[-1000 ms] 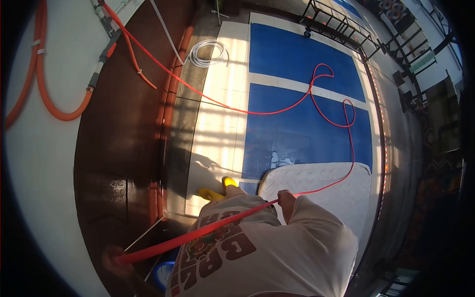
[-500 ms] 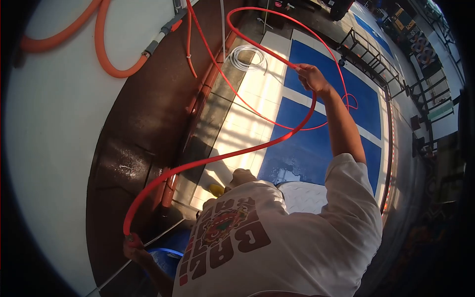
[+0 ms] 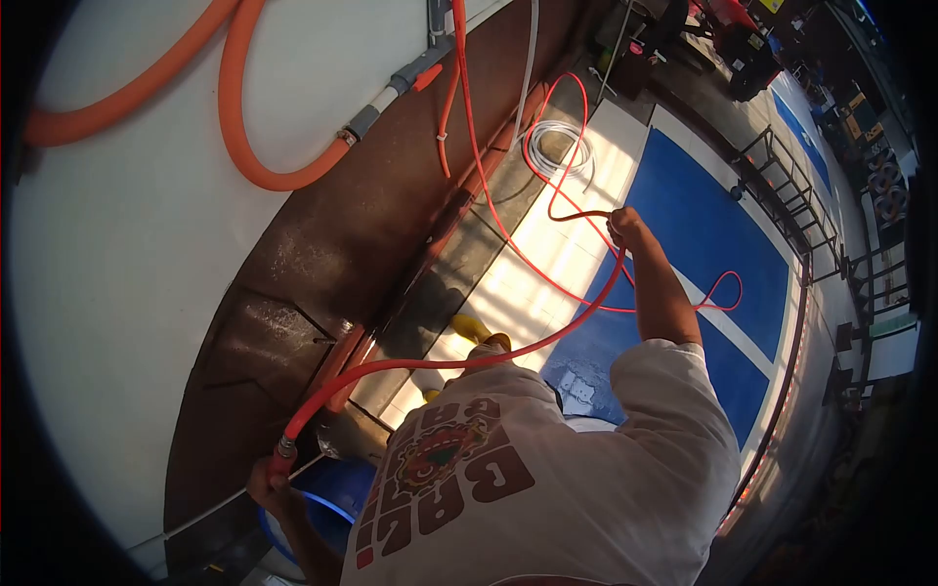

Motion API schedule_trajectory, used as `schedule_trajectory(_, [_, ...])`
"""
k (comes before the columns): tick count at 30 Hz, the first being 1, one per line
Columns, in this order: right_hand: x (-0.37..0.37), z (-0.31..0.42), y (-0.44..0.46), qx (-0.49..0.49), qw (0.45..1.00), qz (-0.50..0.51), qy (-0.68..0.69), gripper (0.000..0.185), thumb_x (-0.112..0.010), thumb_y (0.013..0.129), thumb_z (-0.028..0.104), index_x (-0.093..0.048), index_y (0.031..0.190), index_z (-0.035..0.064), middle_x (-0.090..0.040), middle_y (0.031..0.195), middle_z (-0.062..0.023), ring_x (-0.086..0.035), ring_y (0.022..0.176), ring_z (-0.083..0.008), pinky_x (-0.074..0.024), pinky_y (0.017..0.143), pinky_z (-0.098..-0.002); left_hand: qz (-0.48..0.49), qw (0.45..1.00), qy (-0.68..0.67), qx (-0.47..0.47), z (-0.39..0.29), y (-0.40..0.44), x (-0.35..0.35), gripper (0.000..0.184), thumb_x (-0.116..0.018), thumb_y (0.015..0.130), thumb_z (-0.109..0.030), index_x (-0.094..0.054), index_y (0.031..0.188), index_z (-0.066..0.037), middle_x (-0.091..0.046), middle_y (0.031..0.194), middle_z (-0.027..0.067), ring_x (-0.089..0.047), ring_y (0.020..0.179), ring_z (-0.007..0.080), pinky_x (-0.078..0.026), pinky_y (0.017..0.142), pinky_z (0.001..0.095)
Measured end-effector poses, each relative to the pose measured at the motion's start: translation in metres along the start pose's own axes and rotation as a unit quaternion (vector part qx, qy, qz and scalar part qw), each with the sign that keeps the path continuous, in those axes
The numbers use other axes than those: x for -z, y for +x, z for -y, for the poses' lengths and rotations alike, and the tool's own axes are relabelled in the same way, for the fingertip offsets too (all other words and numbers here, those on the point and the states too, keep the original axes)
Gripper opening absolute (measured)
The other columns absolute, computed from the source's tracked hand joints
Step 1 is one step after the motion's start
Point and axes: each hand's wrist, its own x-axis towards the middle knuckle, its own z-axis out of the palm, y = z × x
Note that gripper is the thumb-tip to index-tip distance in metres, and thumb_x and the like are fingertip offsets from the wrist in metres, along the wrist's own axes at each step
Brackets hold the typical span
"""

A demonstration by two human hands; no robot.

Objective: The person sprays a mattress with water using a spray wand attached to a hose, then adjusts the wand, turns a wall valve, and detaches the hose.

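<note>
A red hose (image 3: 430,363) hangs in a curve across the front of my light T-shirt (image 3: 586,488). At the lower left, my left hand (image 3: 270,481) is closed round its end, just below a metal clamp, beside a blue tub (image 3: 337,506). Farther out on the right, with that arm stretched forward, my right hand (image 3: 622,227) grips the same hose in a fist. Beyond this fist the hose loops over a coiled white hose (image 3: 559,148) on the floor and runs up towards the wall.
Thick orange hoses (image 3: 234,107) hang on the white wall at the left. Blue mats (image 3: 699,230) lie on the tiled floor, with a black metal rack (image 3: 791,181) behind. My yellow boots (image 3: 471,328) show below, near a reddish pipe along the wall.
My right hand, earlier near my waist, rose outward with the hose and is now slightly lower in view. Loops of hose have shifted left over the white coil. The view has turned.
</note>
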Motion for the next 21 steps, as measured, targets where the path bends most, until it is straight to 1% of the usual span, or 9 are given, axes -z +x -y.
schedule_trajectory(2, [-0.012,0.024,0.058,0.050,0.987,0.009,0.155,0.033,-0.043,0.090,0.018,-0.046,0.059,0.0052,-0.041,0.045,-0.0057,-0.035,0.035,-0.0165,-0.0257,0.033,-0.0323,-0.032,0.999,-0.001,-0.021,-0.021,0.021,-0.015,0.062,-0.037,0.086,-0.059,-0.055,0.073,0.000,-0.045,0.057,0.0057,-0.043,0.052,0.0147,-0.031,0.048,0.0284])
schedule_trajectory(5, [-0.042,0.084,0.108,0.074,0.984,0.027,0.158,0.025,-0.051,0.086,0.014,-0.049,0.064,0.0015,-0.049,0.055,-0.0071,-0.046,0.042,-0.0171,-0.0383,0.036,-0.0320,-0.042,0.998,0.022,-0.037,-0.059,0.060,-0.033,0.057,-0.040,0.086,-0.053,-0.056,0.076,0.001,-0.046,0.057,0.0056,-0.043,0.052,0.0140,-0.031,0.048,0.0282])
schedule_trajectory(8, [-0.061,0.150,0.140,0.115,0.986,0.118,-0.007,0.030,-0.057,0.086,0.029,-0.059,0.083,-0.0001,-0.057,0.063,-0.0083,-0.055,0.051,-0.0155,-0.0458,0.044,-0.0272,-0.060,0.996,0.028,-0.060,-0.088,0.094,-0.049,0.052,-0.044,0.086,-0.049,-0.055,0.076,0.001,-0.046,0.058,0.0055,-0.043,0.052,0.0135,-0.031,0.048,0.0281])
schedule_trajectory(9, [-0.073,0.169,0.174,0.300,0.927,0.033,-0.222,0.034,-0.060,0.083,0.032,-0.060,0.089,-0.0022,-0.061,0.071,-0.0119,-0.059,0.059,-0.0210,-0.0490,0.054,-0.0313,-0.065,0.995,0.036,-0.064,-0.094,0.101,-0.052,0.051,-0.046,0.086,-0.048,-0.055,0.076,0.001,-0.046,0.058,0.0055,-0.043,0.053,0.0134,-0.031,0.048,0.0280])
schedule_trajectory(11, [-0.073,0.254,0.085,0.402,0.900,-0.072,-0.151,0.048,-0.066,0.078,0.030,-0.051,0.110,-0.0024,-0.061,0.095,-0.0197,-0.059,0.090,-0.0312,-0.0455,0.079,-0.0378,-0.057,0.996,0.044,-0.048,-0.108,0.114,-0.055,0.048,-0.048,0.086,-0.046,-0.055,0.076,0.001,-0.048,0.059,0.0062,-0.043,0.052,0.0137,-0.031,0.048,0.0277])
schedule_trajectory(14, [-0.094,0.322,0.030,0.561,0.819,-0.044,-0.113,0.052,-0.068,0.076,0.030,-0.048,0.114,0.0006,-0.058,0.096,-0.0188,-0.057,0.090,-0.0319,-0.0459,0.079,-0.0382,-0.061,0.995,0.067,-0.049,-0.120,0.124,-0.064,0.046,-0.052,0.084,-0.044,-0.055,0.077,0.001,-0.049,0.060,0.0076,-0.045,0.053,0.0144,-0.034,0.048,0.0281])
schedule_trajectory(16, [-0.109,0.340,0.008,0.754,0.634,0.015,-0.172,0.051,-0.070,0.073,0.031,-0.051,0.111,0.0036,-0.055,0.098,-0.0157,-0.056,0.089,-0.0330,-0.0464,0.077,-0.0385,-0.072,0.994,0.067,-0.050,-0.130,0.131,-0.070,0.043,-0.056,0.081,-0.042,-0.055,0.075,0.001,-0.049,0.059,0.0097,-0.048,0.052,0.0177,-0.037,0.049,0.0292])
schedule_trajectory(19, [-0.144,0.337,0.013,0.825,0.525,0.040,-0.205,0.049,-0.071,0.071,0.033,-0.053,0.107,0.0054,-0.054,0.098,-0.0130,-0.055,0.087,-0.0326,-0.0473,0.073,-0.0380,-0.020,0.991,0.118,-0.058,-0.147,0.143,-0.077,0.042,-0.062,0.078,-0.043,-0.056,0.070,-0.002,-0.052,0.059,0.0111,-0.053,0.050,0.0258,-0.039,0.047,0.0312])
schedule_trajectory(21, [-0.159,0.337,0.017,0.808,0.552,-0.012,-0.208,0.035,-0.071,0.070,0.030,-0.058,0.093,0.0068,-0.056,0.091,-0.0086,-0.057,0.078,-0.0279,-0.0485,0.063,-0.0363,-0.014,0.982,0.163,-0.093,-0.151,0.146,-0.083,0.042,-0.066,0.074,-0.044,-0.058,0.070,-0.003,-0.053,0.059,0.0100,-0.055,0.050,0.0263,-0.041,0.045,0.0320])
